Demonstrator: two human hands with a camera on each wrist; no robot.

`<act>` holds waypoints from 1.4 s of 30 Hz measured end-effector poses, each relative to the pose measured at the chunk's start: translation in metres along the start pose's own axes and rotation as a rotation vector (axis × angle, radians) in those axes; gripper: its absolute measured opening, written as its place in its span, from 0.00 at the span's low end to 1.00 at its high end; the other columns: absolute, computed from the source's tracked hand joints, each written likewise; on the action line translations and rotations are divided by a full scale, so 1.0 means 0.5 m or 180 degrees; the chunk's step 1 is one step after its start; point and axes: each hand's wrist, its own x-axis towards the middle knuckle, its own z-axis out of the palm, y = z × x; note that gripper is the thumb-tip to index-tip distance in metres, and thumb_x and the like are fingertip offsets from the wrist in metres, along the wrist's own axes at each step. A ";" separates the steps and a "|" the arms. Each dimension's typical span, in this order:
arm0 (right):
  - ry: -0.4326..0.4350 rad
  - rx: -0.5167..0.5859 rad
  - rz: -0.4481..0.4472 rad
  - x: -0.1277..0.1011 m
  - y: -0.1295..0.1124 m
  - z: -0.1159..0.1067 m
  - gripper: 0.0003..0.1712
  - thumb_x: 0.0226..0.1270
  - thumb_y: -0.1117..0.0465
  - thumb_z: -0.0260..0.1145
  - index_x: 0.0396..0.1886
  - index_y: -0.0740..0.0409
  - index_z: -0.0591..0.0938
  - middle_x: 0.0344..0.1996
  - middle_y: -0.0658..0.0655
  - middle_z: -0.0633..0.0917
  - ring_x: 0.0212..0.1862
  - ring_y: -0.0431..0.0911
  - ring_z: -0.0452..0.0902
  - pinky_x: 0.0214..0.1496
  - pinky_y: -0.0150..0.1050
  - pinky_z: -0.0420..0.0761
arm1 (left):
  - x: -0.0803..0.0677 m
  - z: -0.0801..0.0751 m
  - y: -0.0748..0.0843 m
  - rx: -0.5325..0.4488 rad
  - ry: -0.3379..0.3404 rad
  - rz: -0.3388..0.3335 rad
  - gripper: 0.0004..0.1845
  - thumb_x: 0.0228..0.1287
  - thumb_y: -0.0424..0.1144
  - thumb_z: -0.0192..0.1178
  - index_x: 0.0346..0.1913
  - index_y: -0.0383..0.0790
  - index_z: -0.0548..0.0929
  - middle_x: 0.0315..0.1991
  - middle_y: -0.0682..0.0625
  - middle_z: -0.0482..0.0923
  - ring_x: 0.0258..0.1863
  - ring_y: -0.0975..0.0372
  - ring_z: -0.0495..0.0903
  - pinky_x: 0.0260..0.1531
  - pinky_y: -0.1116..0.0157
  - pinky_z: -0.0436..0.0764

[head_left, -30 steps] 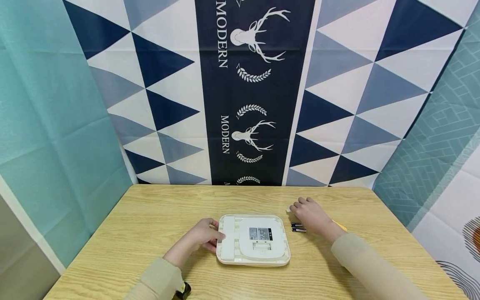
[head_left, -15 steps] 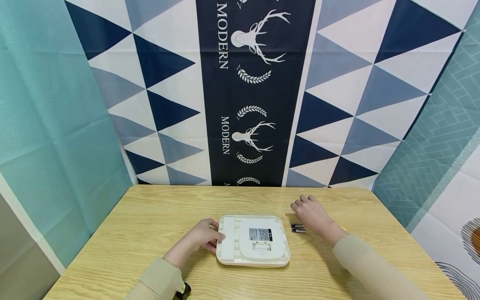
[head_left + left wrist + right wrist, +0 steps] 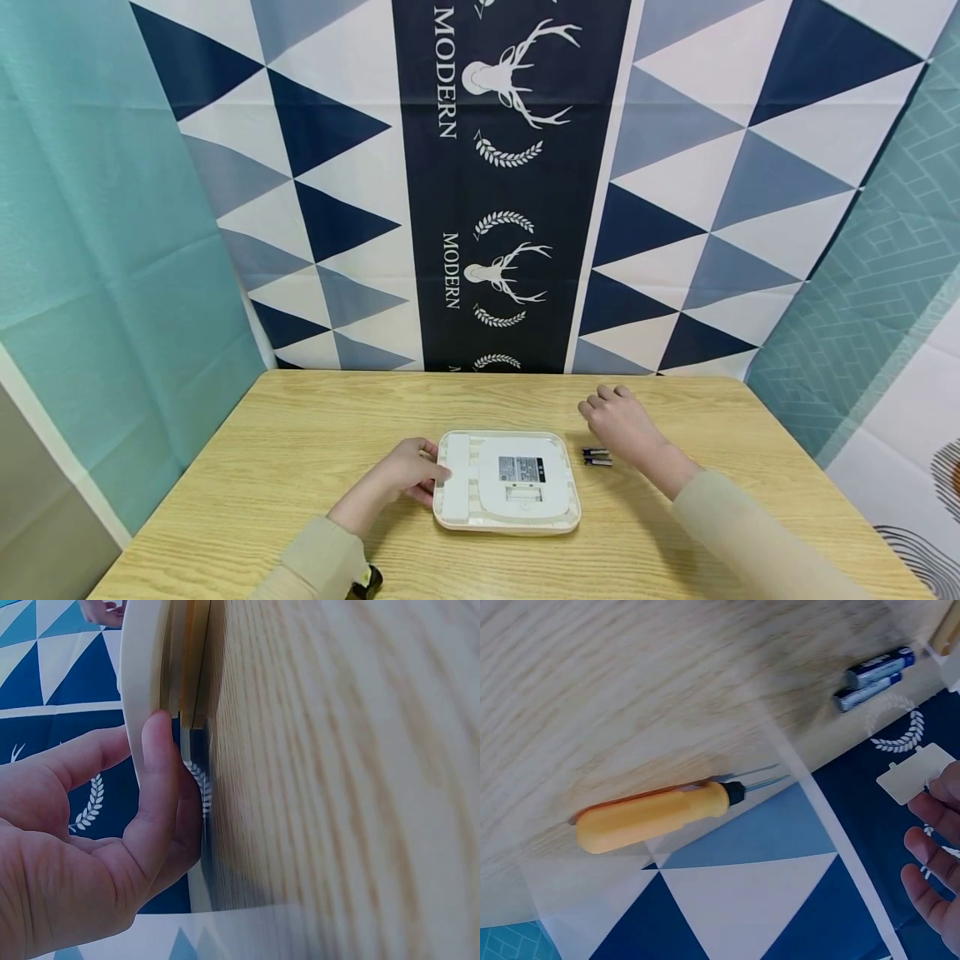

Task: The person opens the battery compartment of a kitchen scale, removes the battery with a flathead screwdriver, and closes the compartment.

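A white rounded-square device [image 3: 557,500], which looks like a kitchen scale, lies underside up on the table. Its battery compartment [image 3: 523,493] is uncovered. My left hand [image 3: 412,468] grips its left edge, thumb on top and fingers beneath; the left wrist view shows the rim [image 3: 139,667] pinched by the fingers. Above the table, right of the device, my right hand [image 3: 621,423] pinches a small white battery cover [image 3: 913,774] with little tabs. In the head view that cover is hidden by the hand. Two blue-and-silver batteries [image 3: 597,457] lie between the device and my right arm.
A screwdriver [image 3: 654,817] with a yellow handle lies on the wooden table [image 3: 315,467], mostly hidden by the right forearm in the head view. A dark object [image 3: 367,581] shows at the left wrist. Patterned cloth [image 3: 495,183] hangs behind the table.
My right hand has shifted slightly up and left. The white cover, visible at its fingertips a second ago, is out of sight in the head view. The left hand and device have stayed put.
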 end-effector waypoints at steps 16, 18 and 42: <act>0.0359 0.0125 -0.0042 0.019 -0.022 -0.055 0.07 0.48 0.70 0.67 0.23 0.57 0.77 0.21 0.53 0.80 0.28 0.48 0.70 0.26 0.39 0.69 | -0.003 0.001 0.000 0.0041 -0.0013 0.0048 0.23 0.57 0.29 0.63 0.53 0.27 0.68 0.26 0.42 0.81 0.20 0.60 0.79 0.19 0.63 0.84; 0.0411 0.0131 -0.0056 0.021 -0.025 -0.061 0.06 0.49 0.70 0.67 0.23 0.57 0.77 0.21 0.53 0.80 0.28 0.48 0.70 0.27 0.39 0.69 | -0.001 0.000 -0.001 0.0028 -0.0011 0.0028 0.23 0.57 0.29 0.63 0.53 0.28 0.68 0.26 0.42 0.81 0.20 0.60 0.80 0.19 0.63 0.84; 0.0679 0.0389 -0.0053 0.032 -0.102 -0.122 0.05 0.48 0.66 0.68 0.25 0.56 0.80 0.22 0.51 0.83 0.31 0.48 0.74 0.31 0.39 0.72 | 0.000 -0.002 -0.001 0.0007 -0.0015 0.0015 0.24 0.57 0.29 0.64 0.55 0.28 0.68 0.28 0.41 0.80 0.21 0.59 0.80 0.20 0.63 0.84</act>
